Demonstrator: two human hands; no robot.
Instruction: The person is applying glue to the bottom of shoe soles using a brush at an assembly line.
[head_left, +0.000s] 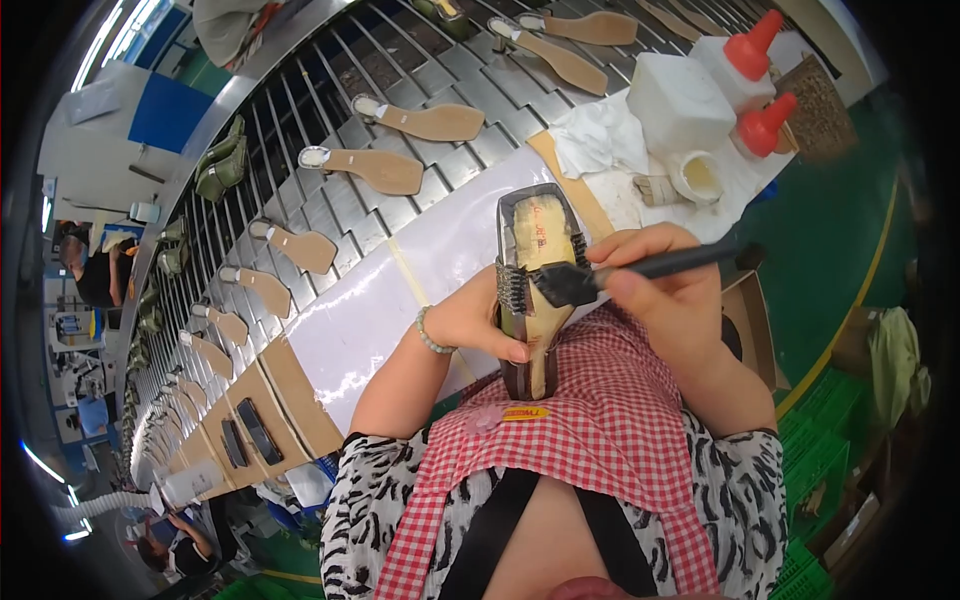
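Note:
My left hand (472, 318) is wrapped round a shoe upper on a last (541, 222), held bottom side up just in front of my checked apron. The shoe has a square toe pointing away from me, dark folded edges, a pale middle and a row of dark strap ends or stitching at each side. In my right hand (668, 298) is a brush with a black handle (690, 261). Its dark flat head rests on or just over the middle of the shoe's bottom. Whether the bristles carry anything cannot be made out.
A slatted metal conveyor (330, 215) carries several tan soles (375, 171) and green shoe uppers (222, 165). White bottles with red caps (685, 100) and an open white jar (697, 178) stand at the back right by a crumpled cloth (600, 135). Green crates (825, 450) sit at right.

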